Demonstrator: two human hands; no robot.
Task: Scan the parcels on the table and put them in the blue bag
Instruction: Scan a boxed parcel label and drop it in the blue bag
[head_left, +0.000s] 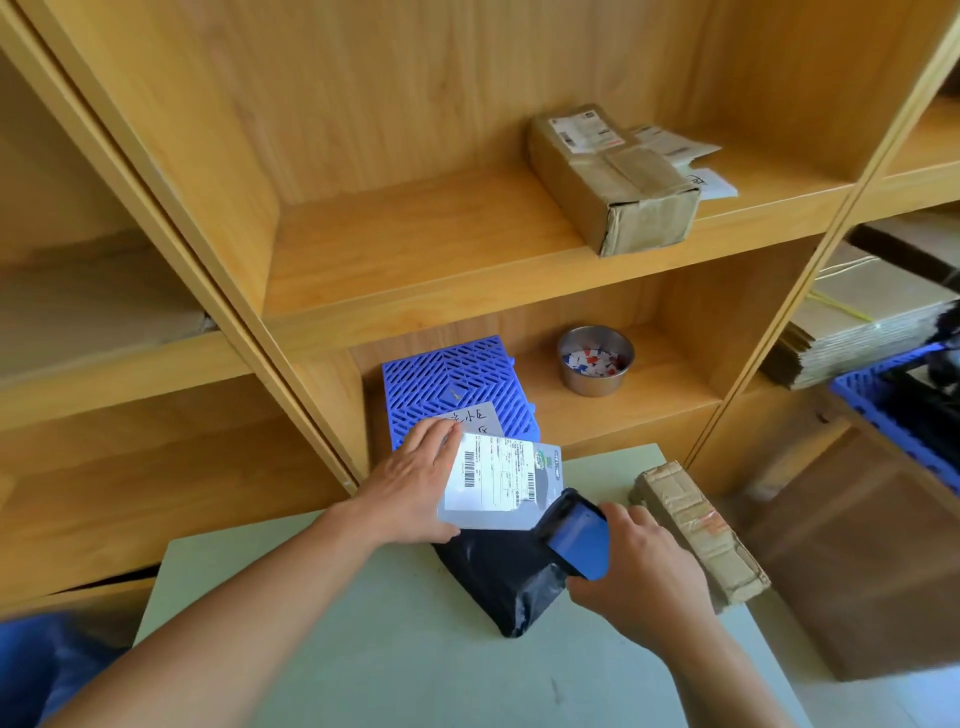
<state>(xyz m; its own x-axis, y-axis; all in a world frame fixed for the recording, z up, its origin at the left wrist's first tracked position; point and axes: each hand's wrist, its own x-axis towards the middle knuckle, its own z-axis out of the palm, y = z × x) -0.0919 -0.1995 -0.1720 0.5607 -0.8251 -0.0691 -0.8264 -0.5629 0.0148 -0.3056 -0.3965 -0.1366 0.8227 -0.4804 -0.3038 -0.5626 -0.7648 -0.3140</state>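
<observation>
Ok, L hand (410, 488) grips the grey parcel (545, 483) by its left edge, fingers up along the side, thumb at the lower corner; parcel is lifted and tilted over the table's (337, 665) far side. R hand (644, 571) is wrapped round the scanner (579, 540), blue screen toward me, its head just below the parcel's lower right corner.

Under both I see a black parcel (493, 587) lying flat mid-table, partly covered by the grey one. A taped cardboard parcel (696, 525) sits on the table's right edge, overhanging a bit, just beside the R hand. Near half of the table is bare, so room there. Blue bag (26, 670) is blurred at the frame's lower left, beside and below the table's left edge.

Far edge of the table butts the shelf unit (415, 249). In the low shelf: blue grid panel (452, 374) w/ a paper (480, 415) on it, steel bowl (571, 379) to the right. Upper shelf: a taped box (623, 197).

Writing: white label (493, 478) on the grey parcel has barcodes, text too small to read; green logo at its corner, unreadable. The paper has handwritten characters, partly hidden. Box labels are illegible.
</observation>
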